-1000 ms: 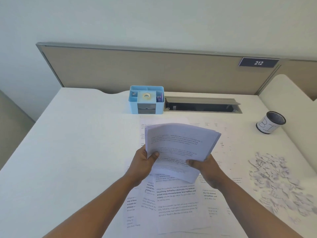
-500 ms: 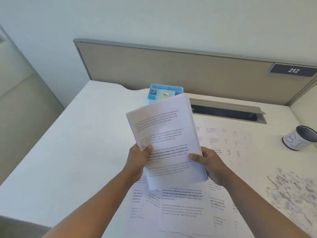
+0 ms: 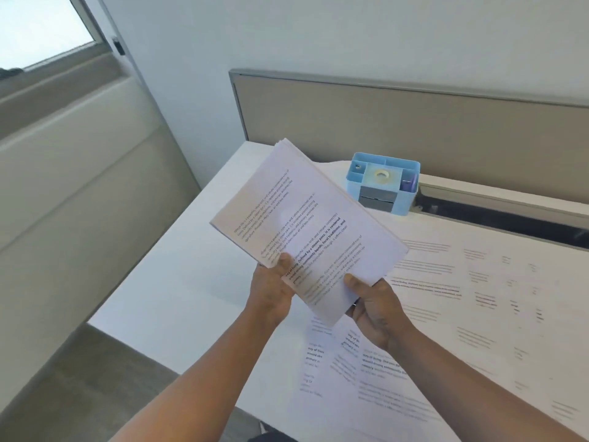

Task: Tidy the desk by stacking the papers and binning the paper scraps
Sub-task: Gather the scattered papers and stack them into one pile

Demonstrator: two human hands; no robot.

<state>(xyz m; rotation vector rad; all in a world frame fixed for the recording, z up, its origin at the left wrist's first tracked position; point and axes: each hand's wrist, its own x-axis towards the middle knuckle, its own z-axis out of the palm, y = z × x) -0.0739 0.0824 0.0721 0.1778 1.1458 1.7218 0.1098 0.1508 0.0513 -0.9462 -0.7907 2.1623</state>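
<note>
A stack of printed papers (image 3: 306,224) is held up above the white desk (image 3: 178,288), turned on a diagonal with its far corner pointing up and left. My left hand (image 3: 271,291) grips its lower left edge, thumb on top of the text. My right hand (image 3: 376,311) holds the lower right corner, thumb on the top sheet and fingers underneath. More printed sheets (image 3: 446,314) lie spread flat on the desk below and to the right. The paper scraps and the bin are out of view.
A light blue desk organiser (image 3: 382,183) with a tape roll stands at the back of the desk, beside a long cable slot (image 3: 510,215). A beige partition (image 3: 414,122) runs behind. The desk's left edge drops to the floor (image 3: 79,378).
The view has swung left, so the bin and scraps have left the frame. The stack has turned in my hands, from lying across to a steeper diagonal, and has moved left over the desk.
</note>
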